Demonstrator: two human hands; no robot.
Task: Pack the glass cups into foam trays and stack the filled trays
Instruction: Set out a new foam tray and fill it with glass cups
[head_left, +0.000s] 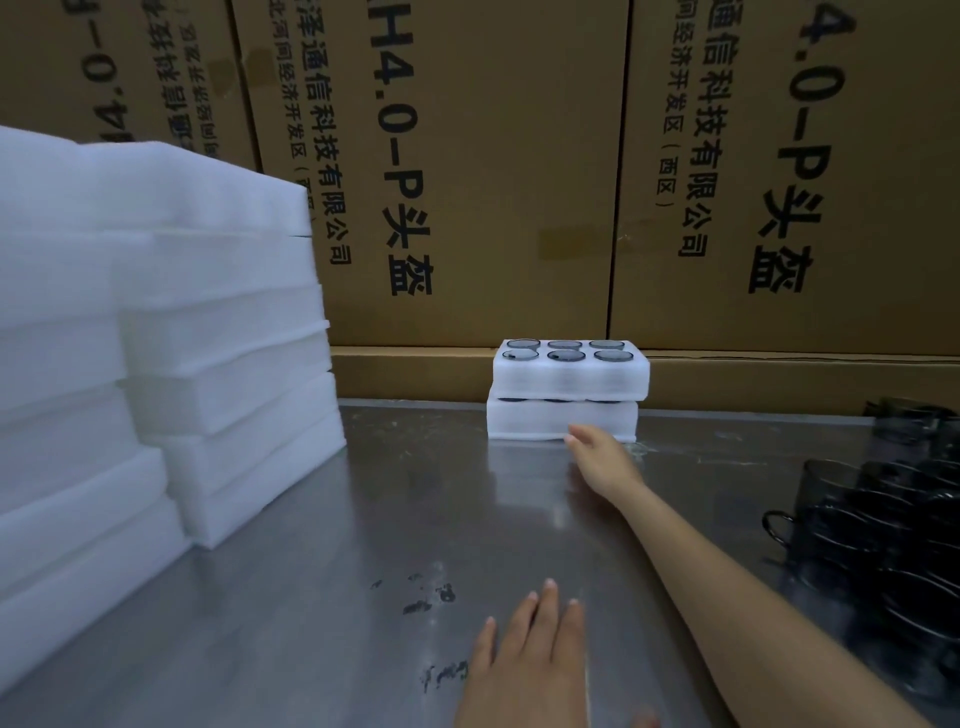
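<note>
Two white foam trays stand stacked at the back of the metal table; the upper tray (571, 376) holds several dark glass cups (565, 356) in its round pockets, and it sits slightly askew on the lower tray (550, 423). My right hand (602, 460) reaches out with straight fingers, its fingertips at the lower tray's front face. My left hand (530, 665) lies flat on the table near the front edge, fingers spread, holding nothing. Loose dark glass cups (893, 530) with handles are crowded at the right.
A tall pile of white foam trays (156, 338) fills the left side of the steel table (395, 519). Large printed cardboard boxes (493, 182) form a wall right behind the stacked trays.
</note>
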